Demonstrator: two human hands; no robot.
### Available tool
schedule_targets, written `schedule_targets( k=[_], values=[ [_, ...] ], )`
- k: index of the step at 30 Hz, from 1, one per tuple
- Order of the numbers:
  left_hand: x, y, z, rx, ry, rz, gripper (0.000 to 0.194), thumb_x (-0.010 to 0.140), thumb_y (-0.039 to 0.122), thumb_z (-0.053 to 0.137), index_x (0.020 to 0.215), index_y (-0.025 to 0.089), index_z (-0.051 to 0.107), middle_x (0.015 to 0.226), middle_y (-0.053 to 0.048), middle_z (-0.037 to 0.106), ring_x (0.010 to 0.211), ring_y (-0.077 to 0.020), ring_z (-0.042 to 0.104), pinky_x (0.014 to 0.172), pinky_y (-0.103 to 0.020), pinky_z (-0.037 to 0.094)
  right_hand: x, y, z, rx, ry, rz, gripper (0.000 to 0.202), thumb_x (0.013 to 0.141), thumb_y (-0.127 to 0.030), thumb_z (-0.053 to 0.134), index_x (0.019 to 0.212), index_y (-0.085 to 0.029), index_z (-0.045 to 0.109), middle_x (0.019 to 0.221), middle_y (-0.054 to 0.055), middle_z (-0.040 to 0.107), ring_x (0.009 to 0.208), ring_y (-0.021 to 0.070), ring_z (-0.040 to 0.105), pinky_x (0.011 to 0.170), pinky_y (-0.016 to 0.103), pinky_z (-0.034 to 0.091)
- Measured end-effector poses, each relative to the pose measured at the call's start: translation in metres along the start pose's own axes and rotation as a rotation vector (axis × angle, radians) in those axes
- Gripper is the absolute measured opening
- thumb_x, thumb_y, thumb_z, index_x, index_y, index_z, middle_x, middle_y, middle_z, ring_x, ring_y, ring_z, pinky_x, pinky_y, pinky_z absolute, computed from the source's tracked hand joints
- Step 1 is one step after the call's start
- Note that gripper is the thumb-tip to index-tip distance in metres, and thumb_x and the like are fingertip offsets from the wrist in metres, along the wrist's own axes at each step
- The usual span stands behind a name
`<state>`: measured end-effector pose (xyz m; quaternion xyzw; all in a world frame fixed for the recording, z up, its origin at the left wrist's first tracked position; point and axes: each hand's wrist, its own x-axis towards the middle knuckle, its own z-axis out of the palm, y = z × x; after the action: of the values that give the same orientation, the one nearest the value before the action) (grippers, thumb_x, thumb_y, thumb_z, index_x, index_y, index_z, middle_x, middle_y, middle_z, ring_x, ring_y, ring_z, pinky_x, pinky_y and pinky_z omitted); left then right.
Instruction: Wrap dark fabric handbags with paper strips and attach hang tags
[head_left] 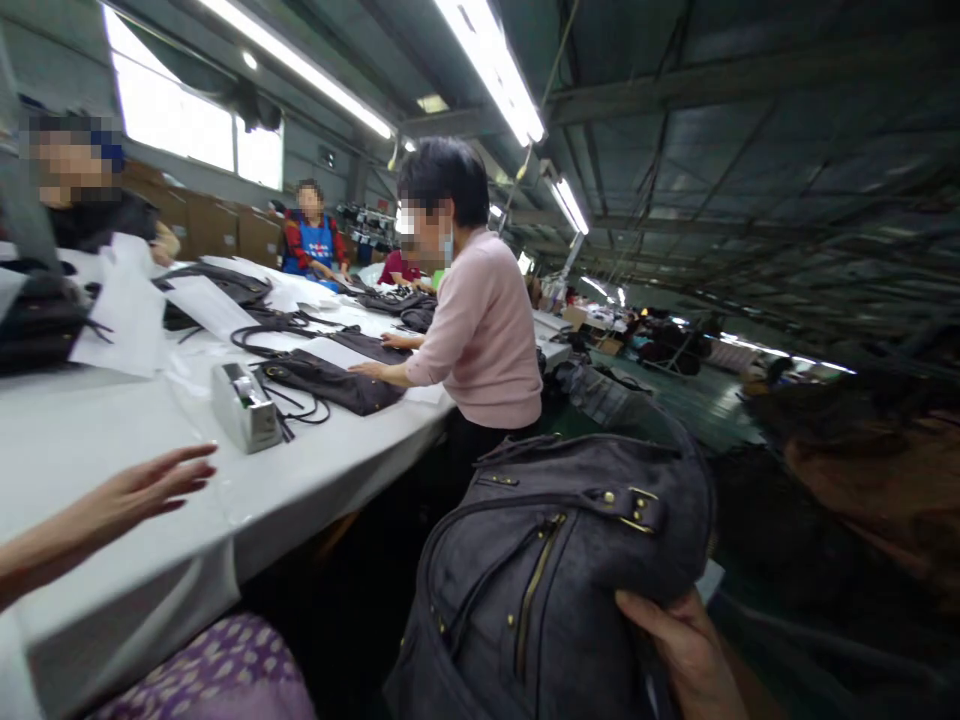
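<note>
My right hand (686, 635) grips a dark grey handbag (570, 560) by its lower right side, with the thumb on the front and the other fingers behind. The bag hangs beside the table, tilted, showing brass zips, a buckle and a long strap. My left hand (169, 480) reaches out over the white table (97, 430), fingers stretched and holding nothing. A grey tape dispenser (246, 405) stands just beyond its fingertips, apart from them.
Across the table, a co-worker in a pink sweater (491, 320) has both hands on a grey bag (337, 380). More bags and white paper sheets (124, 310) lie along the table. Other people work farther back. Dark heaped goods (862, 500) are at the right.
</note>
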<state>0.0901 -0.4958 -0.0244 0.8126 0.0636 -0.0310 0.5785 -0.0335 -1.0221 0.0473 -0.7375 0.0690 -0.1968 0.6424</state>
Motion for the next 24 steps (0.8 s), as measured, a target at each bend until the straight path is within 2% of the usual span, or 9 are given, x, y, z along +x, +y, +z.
schedule_targets(
  k=[4,7,10,12,15,17,19,21,24],
  values=[
    [-0.023,0.006,0.02,-0.42,-0.245,-0.037,0.085,0.071,0.073,0.056,0.135,0.019,0.043,0.127,-0.014,0.059,0.116,-0.0271,0.056,0.099,-0.036,0.043,0.012,-0.038,0.072,0.085,-0.25,0.016,0.055,0.055,-0.04,0.082,0.107,-0.024,0.069,0.099,0.006,0.074,0.094,0.0302,0.067,0.085,0.04,0.053],
    [-0.042,0.021,0.046,-0.521,-0.362,-0.014,0.08,0.075,0.069,0.055,0.137,0.021,0.041,0.127,-0.013,0.059,0.116,-0.0259,0.055,0.1,-0.037,0.041,0.023,-0.053,0.119,0.098,-0.402,0.051,0.051,0.052,-0.035,0.084,0.099,-0.024,0.07,0.09,0.004,0.075,0.091,0.03,0.068,0.081,0.039,0.055],
    [-0.058,0.03,0.059,-0.535,-0.446,0.071,0.072,0.079,0.062,0.057,0.138,0.024,0.039,0.122,-0.008,0.061,0.113,-0.0228,0.054,0.1,-0.036,0.039,0.037,-0.06,0.161,0.058,-0.504,0.101,0.037,0.052,-0.032,0.085,0.084,-0.021,0.071,0.078,0.002,0.074,0.077,0.0267,0.07,0.069,0.035,0.056],
    [-0.063,0.027,0.06,-0.528,-0.426,0.144,0.065,0.08,0.055,0.061,0.134,0.024,0.044,0.116,-0.005,0.062,0.108,-0.0198,0.055,0.096,-0.032,0.04,0.046,-0.067,0.189,0.035,-0.648,0.121,0.029,0.054,-0.032,0.084,0.077,-0.018,0.071,0.074,0.003,0.073,0.068,0.0244,0.069,0.064,0.033,0.056],
    [-0.064,0.015,0.051,-0.666,-0.415,0.091,0.059,0.081,0.055,0.059,0.128,0.021,0.048,0.096,-0.004,0.066,0.08,-0.0148,0.06,0.076,-0.027,0.045,0.053,-0.088,0.226,0.003,-0.881,0.089,0.028,0.06,-0.033,0.081,0.079,-0.015,0.073,0.073,0.006,0.073,0.065,0.024,0.068,0.062,0.033,0.056],
    [-0.065,0.008,0.039,-0.802,-0.515,0.027,0.059,0.085,0.06,0.049,0.129,0.02,0.046,0.088,-0.005,0.066,0.065,-0.014,0.059,0.066,-0.028,0.044,0.056,-0.104,0.245,-0.053,-0.943,0.023,0.027,0.062,-0.035,0.08,0.078,-0.014,0.073,0.073,0.007,0.073,0.065,0.024,0.068,0.06,0.033,0.056],
    [-0.066,0.003,0.023,-0.87,-0.632,0.037,0.062,0.086,0.064,0.04,0.128,0.02,0.048,0.093,-0.01,0.068,0.069,-0.0176,0.063,0.069,-0.031,0.045,0.061,-0.119,0.259,-0.139,-0.981,-0.055,0.026,0.063,-0.037,0.079,0.073,-0.015,0.073,0.072,0.007,0.072,0.064,0.0238,0.068,0.057,0.031,0.056],
    [-0.066,-0.004,0.005,-0.837,-0.584,0.091,0.062,0.086,0.065,0.038,0.12,0.017,0.056,0.1,-0.013,0.067,0.083,-0.0219,0.064,0.08,-0.035,0.045,0.069,-0.132,0.27,-0.219,-0.991,-0.132,0.025,0.062,-0.039,0.079,0.068,-0.016,0.073,0.069,0.006,0.072,0.061,0.0233,0.067,0.053,0.03,0.056],
    [-0.054,-0.025,-0.019,-0.685,-0.151,0.024,0.055,0.08,0.062,0.054,0.105,0.014,0.063,0.105,-0.013,0.065,0.099,-0.0254,0.059,0.089,-0.035,0.043,0.084,-0.147,0.28,-0.263,-0.946,-0.241,0.026,0.059,-0.042,0.081,0.066,-0.018,0.073,0.065,0.005,0.071,0.058,0.0237,0.066,0.05,0.031,0.055]
  ],
)
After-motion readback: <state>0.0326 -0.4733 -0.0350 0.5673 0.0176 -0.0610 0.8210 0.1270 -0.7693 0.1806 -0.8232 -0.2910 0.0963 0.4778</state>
